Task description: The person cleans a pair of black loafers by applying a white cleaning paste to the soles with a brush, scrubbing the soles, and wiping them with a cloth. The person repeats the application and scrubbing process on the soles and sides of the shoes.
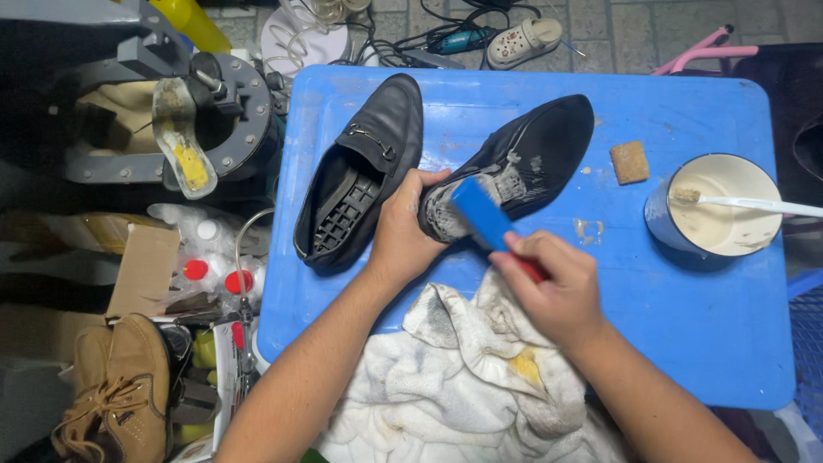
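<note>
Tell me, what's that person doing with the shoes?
The person is scrubbing a black shoe on a blue table. The left hand steadies the shoe's heel while the right hand works a blue brush over foamy suds. Another black shoe lies beside it, a white cloth below, a cup nearby.

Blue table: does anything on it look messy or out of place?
Yes. The black shoe under the blue brush is smeared with whitish foam, wet marks dot the blue table, and the white cloth carries yellow stains.
</note>
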